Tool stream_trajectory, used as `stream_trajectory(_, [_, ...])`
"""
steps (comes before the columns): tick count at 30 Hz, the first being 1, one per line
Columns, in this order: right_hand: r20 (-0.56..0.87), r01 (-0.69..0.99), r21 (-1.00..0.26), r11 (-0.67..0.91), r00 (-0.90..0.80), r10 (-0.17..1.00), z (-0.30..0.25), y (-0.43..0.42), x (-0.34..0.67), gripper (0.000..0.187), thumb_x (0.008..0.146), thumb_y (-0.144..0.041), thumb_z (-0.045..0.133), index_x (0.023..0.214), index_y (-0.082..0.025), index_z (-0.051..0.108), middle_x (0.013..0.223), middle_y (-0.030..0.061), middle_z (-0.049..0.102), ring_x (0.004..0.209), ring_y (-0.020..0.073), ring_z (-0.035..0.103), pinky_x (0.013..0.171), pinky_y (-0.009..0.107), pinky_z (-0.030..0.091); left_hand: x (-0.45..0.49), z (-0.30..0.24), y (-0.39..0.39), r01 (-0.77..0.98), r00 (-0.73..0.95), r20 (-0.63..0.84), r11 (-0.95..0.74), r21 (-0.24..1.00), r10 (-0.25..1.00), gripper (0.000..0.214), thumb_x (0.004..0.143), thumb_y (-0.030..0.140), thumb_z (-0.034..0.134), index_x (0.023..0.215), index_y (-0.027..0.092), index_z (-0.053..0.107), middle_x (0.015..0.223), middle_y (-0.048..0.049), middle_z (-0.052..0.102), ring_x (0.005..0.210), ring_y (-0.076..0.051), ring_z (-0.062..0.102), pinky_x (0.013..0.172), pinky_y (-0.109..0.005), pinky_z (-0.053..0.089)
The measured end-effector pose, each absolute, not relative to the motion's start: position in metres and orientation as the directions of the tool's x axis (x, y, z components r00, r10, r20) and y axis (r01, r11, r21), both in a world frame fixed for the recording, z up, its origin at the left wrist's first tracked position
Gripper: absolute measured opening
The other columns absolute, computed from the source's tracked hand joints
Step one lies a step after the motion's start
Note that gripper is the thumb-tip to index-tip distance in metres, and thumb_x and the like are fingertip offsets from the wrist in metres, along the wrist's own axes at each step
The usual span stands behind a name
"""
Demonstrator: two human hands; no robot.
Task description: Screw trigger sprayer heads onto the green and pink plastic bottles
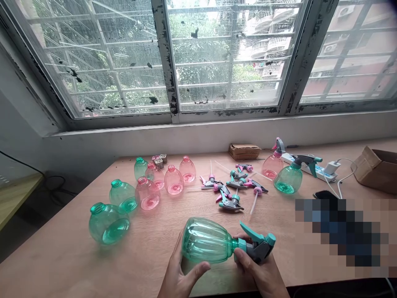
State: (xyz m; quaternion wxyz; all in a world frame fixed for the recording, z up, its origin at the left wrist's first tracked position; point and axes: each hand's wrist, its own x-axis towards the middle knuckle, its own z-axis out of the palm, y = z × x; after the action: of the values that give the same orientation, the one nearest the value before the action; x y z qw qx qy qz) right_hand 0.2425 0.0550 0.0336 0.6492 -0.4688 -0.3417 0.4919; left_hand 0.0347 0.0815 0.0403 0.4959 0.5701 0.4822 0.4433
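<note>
A green transparent spray bottle (206, 241) lies on its side in the air above the table's front edge, its spray head (261, 245) pointing right. My left hand (185, 269) is wrapped around the bottle's base end from below, thumb toward me. My right hand (256, 267) grips the teal collar at the neck, thumb in front; its other fingers are mostly hidden behind. The grey and teal spray head sits on the neck; whether it is fully tightened I cannot tell. Beyond my hands lies a pile of loose spray heads (231, 203), grey with pink or teal parts.
Headless green bottles (108, 223) and pink bottles (174, 180) stand at the left. A pink spray bottle (273, 164) and a green spray bottle (288, 179) with heads stand right of the pile. Behind are a power strip (310, 167), a cardboard box (378, 169) and a brown packet (245, 151).
</note>
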Motion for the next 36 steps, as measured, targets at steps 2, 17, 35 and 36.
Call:
stream_trajectory(2, [-0.017, -0.331, -0.940, 0.082, 0.285, 0.958, 0.033, 0.056, 0.243, 0.043, 0.070, -0.052, 0.086, 0.092, -0.018, 0.070, 0.052, -0.0025, 0.062, 0.044, 0.0128, 0.052, 0.047, 0.025, 0.044, 0.036, 0.041, 0.082, 0.142, 0.138, 0.041, -0.061, 0.988, 0.990, 0.089, 0.072, 0.046, 0.084, 0.150, 0.027, 0.045, 0.161, -0.0090, 0.042, 0.151, -0.038, 0.030, 0.125, -0.053, 0.021])
stream_trajectory(17, [-0.018, -0.320, -0.944, 0.077, 0.282, 0.959, 0.034, 0.057, 0.243, 0.045, 0.070, -0.054, 0.085, 0.091, -0.016, 0.070, 0.054, -0.0003, 0.065, 0.044, 0.0124, 0.051, 0.045, 0.025, 0.042, 0.038, 0.037, 0.083, 0.115, 0.107, 0.074, -0.087, 0.990, 0.991, 0.090, 0.071, 0.045, 0.085, 0.150, 0.029, 0.044, 0.157, -0.0074, 0.049, 0.150, -0.036, 0.032, 0.125, -0.050, 0.023])
stream_trajectory(35, [-0.008, -0.295, -0.952, 0.082, 0.292, 0.956, 0.033, 0.058, 0.243, 0.042, 0.071, -0.053, 0.084, 0.086, -0.016, 0.070, 0.054, 0.0011, 0.066, 0.043, 0.0123, 0.051, 0.045, 0.025, 0.042, 0.046, 0.040, 0.079, 0.026, 0.045, 0.073, -0.074, 0.997, 0.996, 0.102, 0.065, 0.047, 0.089, 0.152, 0.028, 0.041, 0.158, -0.0076, 0.048, 0.149, -0.037, 0.034, 0.125, -0.048, 0.024])
stream_trajectory(36, [-0.009, -0.296, -0.952, 0.080, 0.287, 0.958, 0.033, 0.058, 0.242, 0.042, 0.070, -0.053, 0.085, 0.086, -0.016, 0.071, 0.054, 0.0008, 0.066, 0.043, 0.0123, 0.051, 0.045, 0.025, 0.042, 0.045, 0.039, 0.079, 0.003, 0.053, 0.063, -0.063, 0.998, 0.997, 0.103, 0.066, 0.049, 0.088, 0.154, 0.027, 0.038, 0.160, -0.0088, 0.045, 0.149, -0.038, 0.034, 0.125, -0.049, 0.024])
